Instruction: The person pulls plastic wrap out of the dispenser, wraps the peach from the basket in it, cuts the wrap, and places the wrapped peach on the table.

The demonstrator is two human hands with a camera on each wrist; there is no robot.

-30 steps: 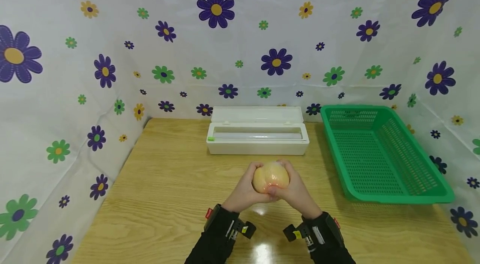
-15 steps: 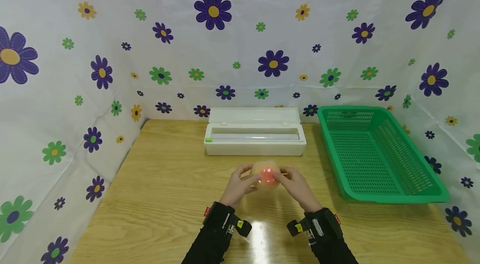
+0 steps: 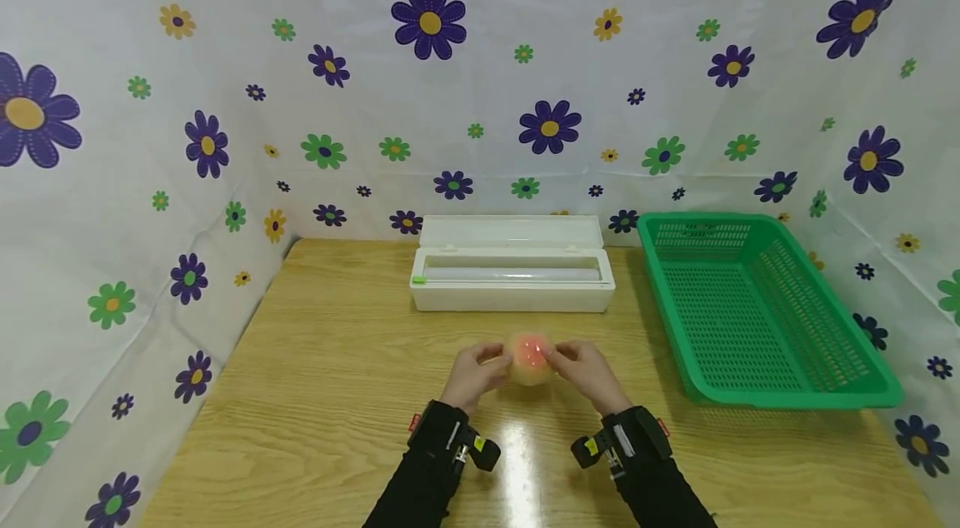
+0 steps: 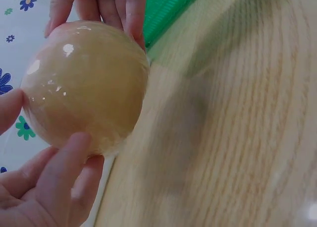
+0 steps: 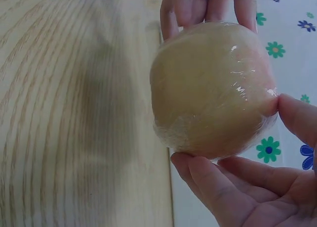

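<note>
A round, yellowish fruit wrapped in cling film point(image 3: 530, 358) is up off the wooden table point(image 3: 322, 395), pinched between both hands. The left hand point(image 3: 471, 374) cups its left side with curled fingers; the right hand point(image 3: 583, 371) grips the opposite side, fingertips on the film. Just behind sits a white cling film dispenser box point(image 3: 513, 276), lid open, roll showing. To the right stands a green plastic basket point(image 3: 757, 307), well apart from the fruit, with nothing between them. Flowered cloth point(image 3: 480, 78) walls the table in.
</note>
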